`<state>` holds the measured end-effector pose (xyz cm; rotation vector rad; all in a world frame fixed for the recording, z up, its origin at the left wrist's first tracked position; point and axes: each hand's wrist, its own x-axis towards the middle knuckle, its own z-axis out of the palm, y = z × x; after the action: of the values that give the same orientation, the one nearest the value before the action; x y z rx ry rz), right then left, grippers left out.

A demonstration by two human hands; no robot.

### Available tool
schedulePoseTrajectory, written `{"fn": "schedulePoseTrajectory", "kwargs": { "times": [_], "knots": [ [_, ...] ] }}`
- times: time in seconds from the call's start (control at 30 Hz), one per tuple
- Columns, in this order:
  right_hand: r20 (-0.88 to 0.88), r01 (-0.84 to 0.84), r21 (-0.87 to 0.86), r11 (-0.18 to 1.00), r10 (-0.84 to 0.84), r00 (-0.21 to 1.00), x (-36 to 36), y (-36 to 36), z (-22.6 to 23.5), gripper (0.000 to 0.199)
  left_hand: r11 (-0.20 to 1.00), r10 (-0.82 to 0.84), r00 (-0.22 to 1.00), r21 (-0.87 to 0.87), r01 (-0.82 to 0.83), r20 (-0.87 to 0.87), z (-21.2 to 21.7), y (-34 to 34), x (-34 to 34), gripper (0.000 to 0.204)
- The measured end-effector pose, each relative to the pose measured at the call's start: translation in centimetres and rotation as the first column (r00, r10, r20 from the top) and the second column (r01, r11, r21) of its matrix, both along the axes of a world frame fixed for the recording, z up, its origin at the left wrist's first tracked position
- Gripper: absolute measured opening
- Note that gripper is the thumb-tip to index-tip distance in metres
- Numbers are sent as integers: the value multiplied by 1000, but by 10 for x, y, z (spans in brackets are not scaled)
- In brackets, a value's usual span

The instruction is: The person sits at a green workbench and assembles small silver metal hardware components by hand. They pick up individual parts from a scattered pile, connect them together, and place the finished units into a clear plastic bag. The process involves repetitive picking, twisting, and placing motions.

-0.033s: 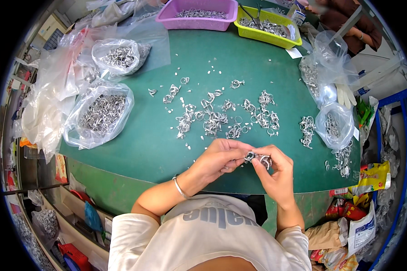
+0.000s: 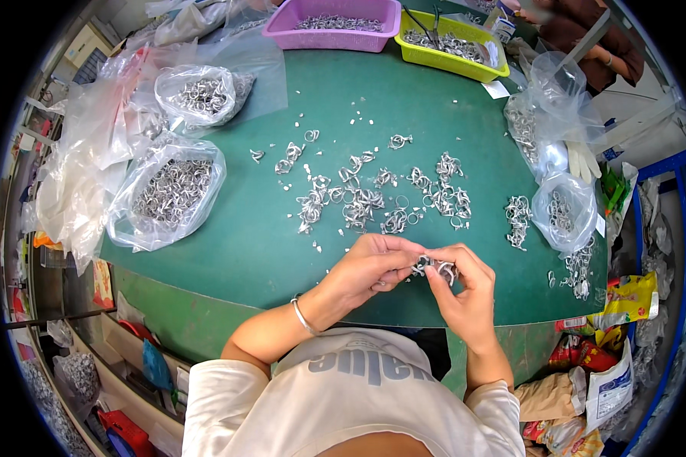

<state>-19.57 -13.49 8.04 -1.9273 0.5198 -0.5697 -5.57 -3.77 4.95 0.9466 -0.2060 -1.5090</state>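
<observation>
Low in the middle of the frame, the left hand (image 2: 370, 268) and the right hand (image 2: 465, 293) meet over the near edge of the round green desk (image 2: 229, 251). Both are pinched around a small cluster of silver metal rings (image 2: 434, 268), held between the fingertips of the two hands just above the desk top; the left hand closes on it from the left, the right hand from below and the right. A thin silver bangle (image 2: 303, 317) sits on the left wrist.

Just above the hands, across the middle of the frame, a loose scatter of the same small silver metal pieces (image 2: 373, 194) lies on the desk, with tiny white chips among them. At the centre left, an open clear plastic bag full of metal rings (image 2: 171, 190) rests on the desk, and a second clear bag of rings (image 2: 202, 95) lies above it toward the upper left. At the right, a smaller clear bag with a few rings (image 2: 564, 209) stands beside a little heap of rings (image 2: 518, 217).

Along the top edge sit a purple plastic tray (image 2: 335, 34) and, to its right, a yellow-green plastic tray (image 2: 453, 57), both holding metal pieces. In the upper right corner another person's arm (image 2: 625, 65) shows.
</observation>
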Motion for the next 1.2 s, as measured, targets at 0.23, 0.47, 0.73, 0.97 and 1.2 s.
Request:
{"fn": "schedulePoseTrajectory", "kwargs": {
  "times": [0.23, 0.47, 0.73, 0.97, 1.2],
  "knots": [
    [-16, 41, -59, 997, -42, 999, 1, -3, -4, 18, 999, 19, 997, -33, -16, 71, 11, 3, 0, 19],
    [30, 10, 340, 940, -21, 999, -1, -4, -6, 15, 994, 49, 953, -105, -19, 298, 5, 1, -6, 19],
    [-28, 14, 435, 900, -3, 1000, -3, -5, -12, 15, 887, 459, 263, -455, -80, 848, 7, 7, -13, 27],
    [19, 15, 302, 953, -21, 1000, 0, -4, -13, 12, 906, 414, 320, -419, -56, 852, -2, 2, -10, 22],
    [13, 30, 354, 935, -37, 999, -3, -11, -17, 10, 960, 105, 933, -281, -4, 345, 0, 3, 4, 9]
  ]
}}
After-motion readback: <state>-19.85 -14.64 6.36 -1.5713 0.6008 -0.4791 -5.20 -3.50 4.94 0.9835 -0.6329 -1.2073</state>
